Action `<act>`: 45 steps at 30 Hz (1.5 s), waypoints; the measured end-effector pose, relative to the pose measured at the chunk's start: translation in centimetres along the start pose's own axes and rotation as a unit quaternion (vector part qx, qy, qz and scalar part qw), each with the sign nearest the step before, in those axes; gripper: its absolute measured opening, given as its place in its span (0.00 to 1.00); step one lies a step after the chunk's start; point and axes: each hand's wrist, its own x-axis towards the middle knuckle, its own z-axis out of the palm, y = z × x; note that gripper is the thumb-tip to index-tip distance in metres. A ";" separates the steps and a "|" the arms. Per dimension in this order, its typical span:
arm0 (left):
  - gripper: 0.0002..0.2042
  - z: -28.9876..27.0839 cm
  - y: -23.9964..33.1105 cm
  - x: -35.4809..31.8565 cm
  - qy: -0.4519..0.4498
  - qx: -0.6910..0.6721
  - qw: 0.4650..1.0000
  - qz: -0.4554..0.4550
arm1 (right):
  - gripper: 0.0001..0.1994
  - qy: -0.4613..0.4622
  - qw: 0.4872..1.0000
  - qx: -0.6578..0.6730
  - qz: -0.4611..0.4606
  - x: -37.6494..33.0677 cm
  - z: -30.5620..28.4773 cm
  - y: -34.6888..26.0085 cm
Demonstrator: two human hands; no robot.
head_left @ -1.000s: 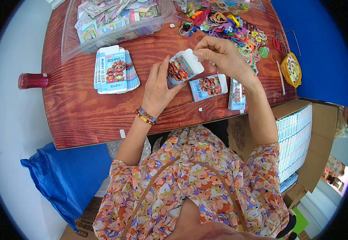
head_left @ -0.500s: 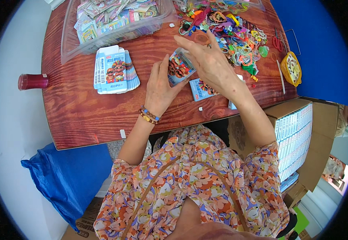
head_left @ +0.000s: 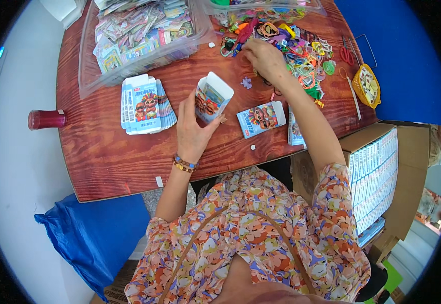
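My left hand [head_left: 192, 129] holds a small open cardboard box [head_left: 211, 97] with a cartoon print, its top flap up, just above the wooden table [head_left: 103, 152]. My right hand [head_left: 265, 60] reaches to the far side into a heap of colourful small toys and rings [head_left: 301, 48], fingers curled on the heap; whether it grips anything is hidden. A purple puzzle-shaped piece [head_left: 247, 82] lies on the table between the two hands. A closed box of the same print [head_left: 261, 119] lies flat near my right forearm.
A fanned stack of flat box blanks [head_left: 145, 105] lies left of the held box. A clear tray of printed packets [head_left: 139, 30] stands at the back left. A dark red bottle [head_left: 45, 119] lies at the left edge, a yellow basket [head_left: 367, 86] and scissors [head_left: 346, 53] at right.
My right hand left the box opening and moved away to the heap of toys at the back. My left hand lowered slightly, still holding the open box.
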 end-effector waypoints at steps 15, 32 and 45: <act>0.40 -0.1 0.3 0.2 -0.013 -0.010 0.999 0.028 | 0.13 -0.067 0.992 0.105 0.013 -1.9 -2.8 -1.2; 0.40 1.1 1.9 -0.4 -0.073 -0.054 0.994 0.052 | 0.11 0.025 0.952 -0.039 0.303 -18.1 -11.4 7.4; 0.41 1.7 1.5 0.1 -0.051 -0.058 0.995 0.057 | 0.13 0.107 0.916 -0.049 0.383 -17.4 -9.5 8.2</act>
